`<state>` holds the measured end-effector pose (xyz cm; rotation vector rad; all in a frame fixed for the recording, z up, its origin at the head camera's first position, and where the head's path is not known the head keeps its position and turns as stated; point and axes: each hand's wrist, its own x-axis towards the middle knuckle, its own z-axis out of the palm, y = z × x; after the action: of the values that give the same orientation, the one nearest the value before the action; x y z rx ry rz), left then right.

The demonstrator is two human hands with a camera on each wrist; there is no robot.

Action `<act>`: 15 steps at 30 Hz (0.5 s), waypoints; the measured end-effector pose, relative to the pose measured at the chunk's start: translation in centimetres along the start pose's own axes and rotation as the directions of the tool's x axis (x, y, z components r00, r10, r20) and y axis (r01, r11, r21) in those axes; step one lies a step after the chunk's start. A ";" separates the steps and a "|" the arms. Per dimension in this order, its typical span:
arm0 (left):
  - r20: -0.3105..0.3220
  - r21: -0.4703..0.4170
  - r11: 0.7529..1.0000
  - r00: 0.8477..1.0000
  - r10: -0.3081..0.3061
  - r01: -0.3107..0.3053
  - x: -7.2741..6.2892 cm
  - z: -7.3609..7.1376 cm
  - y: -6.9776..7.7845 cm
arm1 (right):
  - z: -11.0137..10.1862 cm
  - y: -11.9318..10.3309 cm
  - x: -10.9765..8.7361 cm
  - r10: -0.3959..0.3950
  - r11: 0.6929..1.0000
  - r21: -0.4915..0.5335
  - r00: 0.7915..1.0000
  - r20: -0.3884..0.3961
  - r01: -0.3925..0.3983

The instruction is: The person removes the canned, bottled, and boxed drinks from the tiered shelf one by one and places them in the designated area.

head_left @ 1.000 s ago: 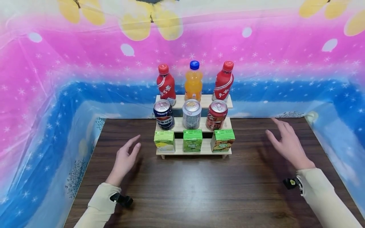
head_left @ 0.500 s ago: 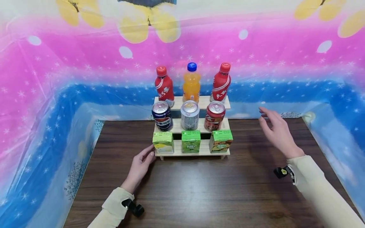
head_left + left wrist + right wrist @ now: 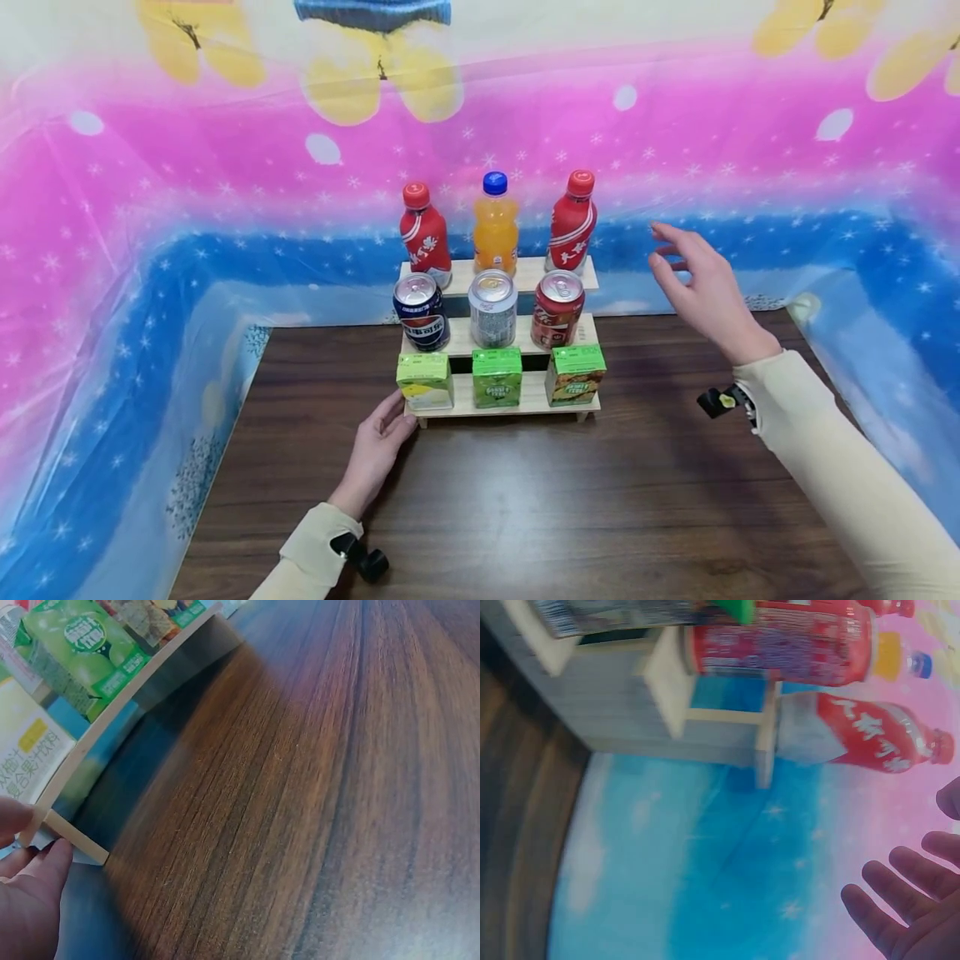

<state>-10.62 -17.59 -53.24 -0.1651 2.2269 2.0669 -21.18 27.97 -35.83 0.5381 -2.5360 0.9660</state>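
A three-tier wooden stand point(image 3: 534, 393) carries drinks. My left hand point(image 3: 377, 450) is at its front left corner; in the left wrist view the thumb and fingers point(image 3: 51, 866) pinch the end of the lowest board by its leg. Just above it sits a yellow-green juice box point(image 3: 425, 383). My right hand point(image 3: 705, 287) hovers in the air right of the stand, fingers loosely spread and holding nothing. Nearest to it is a red-labelled bottle point(image 3: 572, 223) on the top tier, apart from the fingers, as the right wrist view point(image 3: 915, 900) shows.
The top tier also holds an orange soda bottle point(image 3: 495, 229) and another red bottle point(image 3: 425, 237). Dark blue point(image 3: 422, 315), silver point(image 3: 492, 310) and red point(image 3: 558, 312) cans fill the middle tier. Two more juice boxes point(image 3: 497, 379) stand below. A patterned cloth point(image 3: 225, 150) surrounds the wooden table point(image 3: 495, 517).
My left hand has moved right from beside the stand to its front left corner and taken hold there. My right hand has risen and moved left towards the top tier. The drinks keep their places.
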 end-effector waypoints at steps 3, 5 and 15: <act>-0.001 -0.045 0.999 1.000 0.002 -0.002 0.1 0.0 -0.3 | -0.3 -1.1 1.6 0.005 1.000 -0.003 1.000 0.015 -0.005; 0.001 -0.078 0.997 1.000 0.006 -0.006 0.2 0.0 -0.5 | -0.5 -1.8 2.6 0.012 1.000 0.003 1.000 0.027 -0.012; 0.009 -0.136 0.991 1.000 -0.005 0.006 0.3 0.0 -0.5 | -0.5 -3.3 6.2 0.059 0.996 0.065 0.994 0.089 -0.065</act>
<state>-10.84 -17.65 -53.82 -0.1713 2.0784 2.2122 -24.81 24.67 -30.75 0.5350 -2.6187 1.0769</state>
